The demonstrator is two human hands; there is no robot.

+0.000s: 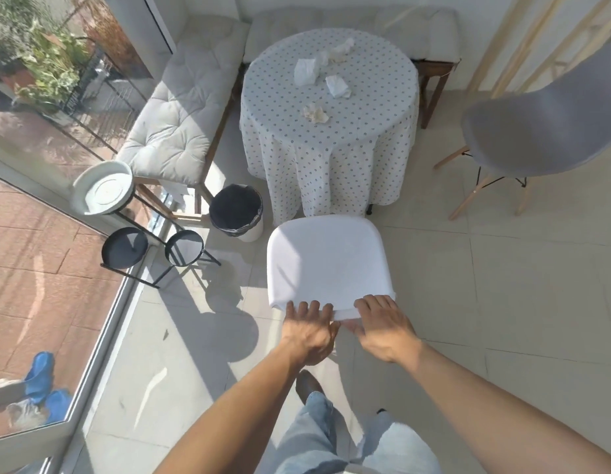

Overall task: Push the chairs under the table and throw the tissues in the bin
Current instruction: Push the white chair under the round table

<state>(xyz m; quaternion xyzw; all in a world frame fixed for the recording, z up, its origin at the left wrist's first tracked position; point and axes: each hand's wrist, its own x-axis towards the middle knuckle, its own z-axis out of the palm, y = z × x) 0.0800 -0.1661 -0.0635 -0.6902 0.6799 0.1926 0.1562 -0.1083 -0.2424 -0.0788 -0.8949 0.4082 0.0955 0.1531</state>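
A white chair (326, 260) stands in front of me, its far edge touching the drape of the round table (365, 107) with the dotted cloth. My left hand (309, 331) and my right hand (384, 328) both grip the chair's near edge, fingers curled over it. Several crumpled tissues lie on the tabletop: a flat white one (305, 71), one near the middle (338, 86), a beige one nearer me (316, 113) and a cluster at the back (341, 49). A bin (236, 210) with a black liner stands on the floor left of the chair. A grey chair (543, 131) stands off to the right.
A cushioned corner bench (181, 107) wraps behind and left of the table. Black metal plant stands (153, 248) and a white saucer (104, 188) sit by the glass wall on the left. Wooden slats (522, 39) lean at the right. Pale floor tiles (485, 302) stretch to my right.
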